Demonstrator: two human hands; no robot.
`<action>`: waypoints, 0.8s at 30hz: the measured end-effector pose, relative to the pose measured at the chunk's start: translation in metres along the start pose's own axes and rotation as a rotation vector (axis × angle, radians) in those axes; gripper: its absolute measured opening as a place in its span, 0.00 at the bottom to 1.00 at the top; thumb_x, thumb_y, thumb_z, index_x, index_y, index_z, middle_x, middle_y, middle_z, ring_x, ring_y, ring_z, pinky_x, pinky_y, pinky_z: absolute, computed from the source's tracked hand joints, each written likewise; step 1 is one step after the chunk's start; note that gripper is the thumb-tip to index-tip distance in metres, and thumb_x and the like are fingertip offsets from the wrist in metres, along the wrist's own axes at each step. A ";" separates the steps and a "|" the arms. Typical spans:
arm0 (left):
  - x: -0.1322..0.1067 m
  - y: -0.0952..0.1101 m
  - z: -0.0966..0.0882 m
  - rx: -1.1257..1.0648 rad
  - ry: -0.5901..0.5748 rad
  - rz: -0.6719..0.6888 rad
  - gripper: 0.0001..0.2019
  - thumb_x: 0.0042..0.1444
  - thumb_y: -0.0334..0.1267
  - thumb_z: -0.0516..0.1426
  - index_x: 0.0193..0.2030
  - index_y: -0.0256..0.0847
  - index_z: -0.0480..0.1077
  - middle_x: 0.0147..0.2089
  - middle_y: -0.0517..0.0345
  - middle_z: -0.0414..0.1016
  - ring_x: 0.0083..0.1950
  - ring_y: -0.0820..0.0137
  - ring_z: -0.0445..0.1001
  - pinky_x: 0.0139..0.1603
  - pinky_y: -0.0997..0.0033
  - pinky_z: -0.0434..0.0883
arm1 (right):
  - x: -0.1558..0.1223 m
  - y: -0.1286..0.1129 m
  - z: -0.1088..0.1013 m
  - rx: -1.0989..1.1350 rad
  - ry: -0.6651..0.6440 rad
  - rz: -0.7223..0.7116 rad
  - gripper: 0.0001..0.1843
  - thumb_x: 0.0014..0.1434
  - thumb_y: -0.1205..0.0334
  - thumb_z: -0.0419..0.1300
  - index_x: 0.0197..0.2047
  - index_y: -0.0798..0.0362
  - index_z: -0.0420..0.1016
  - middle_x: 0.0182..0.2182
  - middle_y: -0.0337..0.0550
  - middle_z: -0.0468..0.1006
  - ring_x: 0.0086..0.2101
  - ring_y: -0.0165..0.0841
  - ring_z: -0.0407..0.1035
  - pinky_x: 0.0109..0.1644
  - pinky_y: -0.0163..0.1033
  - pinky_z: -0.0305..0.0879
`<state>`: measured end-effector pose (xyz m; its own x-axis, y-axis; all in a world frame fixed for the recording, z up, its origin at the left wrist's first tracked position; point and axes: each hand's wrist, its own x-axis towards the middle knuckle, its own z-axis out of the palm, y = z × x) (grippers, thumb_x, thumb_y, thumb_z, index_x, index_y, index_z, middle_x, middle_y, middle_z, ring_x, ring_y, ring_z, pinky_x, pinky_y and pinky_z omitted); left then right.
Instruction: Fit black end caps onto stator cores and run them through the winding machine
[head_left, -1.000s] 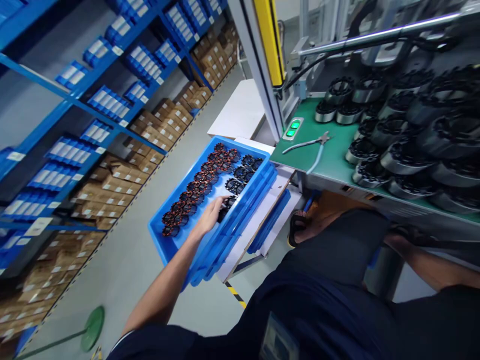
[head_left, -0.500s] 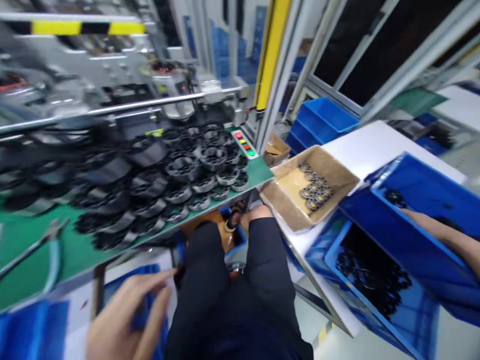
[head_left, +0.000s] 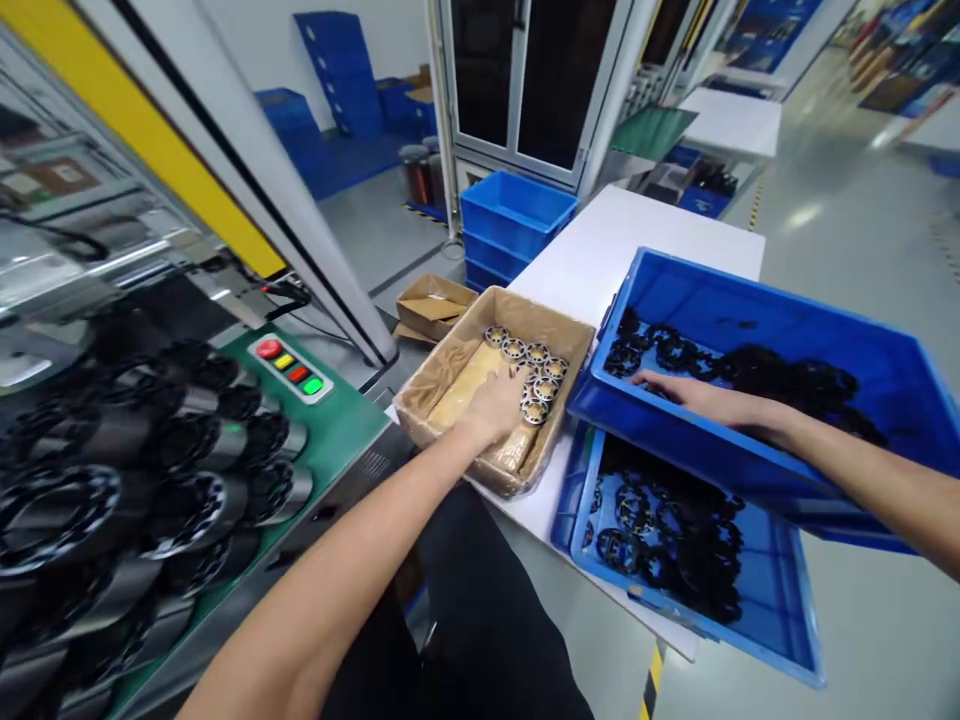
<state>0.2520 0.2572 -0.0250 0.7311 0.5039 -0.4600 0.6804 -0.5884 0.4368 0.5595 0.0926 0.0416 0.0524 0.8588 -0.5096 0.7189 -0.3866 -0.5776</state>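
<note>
My left hand [head_left: 496, 402] reaches into an open cardboard box [head_left: 424, 386] lined with plastic and rests beside a small cluster of silver ring parts [head_left: 535, 362]. Its fingers curl away from the camera, so their grip is hidden. My right hand [head_left: 679, 392] lies inside the upper blue bin [head_left: 757, 292], with its fingers stretched flat over the black ring parts [head_left: 784, 372]. That bin sits tilted on top of a lower blue bin [head_left: 761, 625], which holds more black ring parts [head_left: 675, 535].
Both bins and the box stand on a white table [head_left: 637, 232]. At left a green bench [head_left: 341, 432] carries rows of black and silver round parts [head_left: 172, 462] and a button panel [head_left: 291, 368]. Stacked blue bins [head_left: 516, 215] and a small cardboard box [head_left: 433, 300] sit behind.
The view swung right, from the shelves and bench to the white table. My left hand left the tray at my left and went into the cardboard box. My right hand stays in the blue bin.
</note>
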 end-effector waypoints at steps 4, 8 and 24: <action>0.066 -0.013 0.017 0.053 -0.123 -0.074 0.43 0.65 0.24 0.68 0.85 0.41 0.63 0.82 0.31 0.68 0.75 0.41 0.80 0.74 0.42 0.80 | 0.001 0.000 0.001 0.041 -0.139 0.041 0.26 0.59 0.42 0.68 0.55 0.45 0.80 0.54 0.48 0.91 0.53 0.53 0.85 0.62 0.54 0.82; 0.092 -0.033 0.033 0.045 -0.168 -0.009 0.43 0.62 0.28 0.73 0.82 0.41 0.67 0.82 0.35 0.69 0.73 0.46 0.81 0.75 0.41 0.80 | 0.003 -0.003 0.000 0.002 -0.076 0.010 0.21 0.59 0.43 0.66 0.50 0.46 0.76 0.51 0.49 0.89 0.49 0.47 0.82 0.58 0.50 0.80; -0.017 -0.028 -0.006 -1.081 0.209 0.139 0.39 0.54 0.43 0.66 0.71 0.47 0.55 0.72 0.42 0.78 0.67 0.58 0.84 0.67 0.57 0.83 | 0.005 -0.010 -0.025 -0.195 0.397 0.042 0.09 0.63 0.55 0.63 0.43 0.45 0.69 0.39 0.44 0.85 0.36 0.38 0.73 0.47 0.45 0.69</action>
<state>0.2208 0.2682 -0.0246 0.7290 0.6333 -0.2596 0.2032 0.1620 0.9656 0.5698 0.1095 0.0610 0.3189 0.9210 -0.2238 0.8258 -0.3859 -0.4113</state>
